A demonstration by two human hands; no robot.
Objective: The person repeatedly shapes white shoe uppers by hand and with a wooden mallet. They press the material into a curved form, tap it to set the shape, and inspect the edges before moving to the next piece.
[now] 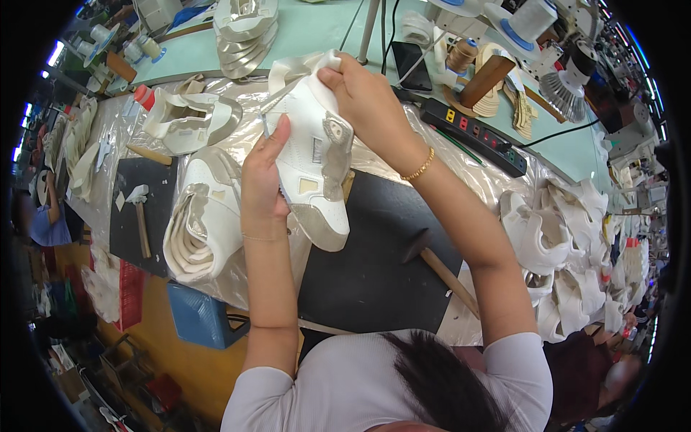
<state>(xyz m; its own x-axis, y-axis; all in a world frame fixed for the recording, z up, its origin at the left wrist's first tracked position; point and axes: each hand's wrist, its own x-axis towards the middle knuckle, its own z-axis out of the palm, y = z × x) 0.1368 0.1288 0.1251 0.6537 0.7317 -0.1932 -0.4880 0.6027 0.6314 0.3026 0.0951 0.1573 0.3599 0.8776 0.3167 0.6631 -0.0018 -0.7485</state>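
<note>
A white shoe upper with grey toe and side panels hangs tilted in front of me, toe end down. My left hand is closed on its left edge, thumb pressed near the throat. A thin grey-blue edge shows beside that thumb; I cannot make out what it is. Up at the heel collar, my right hand pinches the padded rim, its wrist turned inward. Below the upper is a black mat, on which lies the dark head of a hammer with a wooden handle.
Nested uppers and a single upper sit at left, near a second hammer. More uppers are heaped at right. A power strip, phone and thread cones stand behind. A blue stool is below left.
</note>
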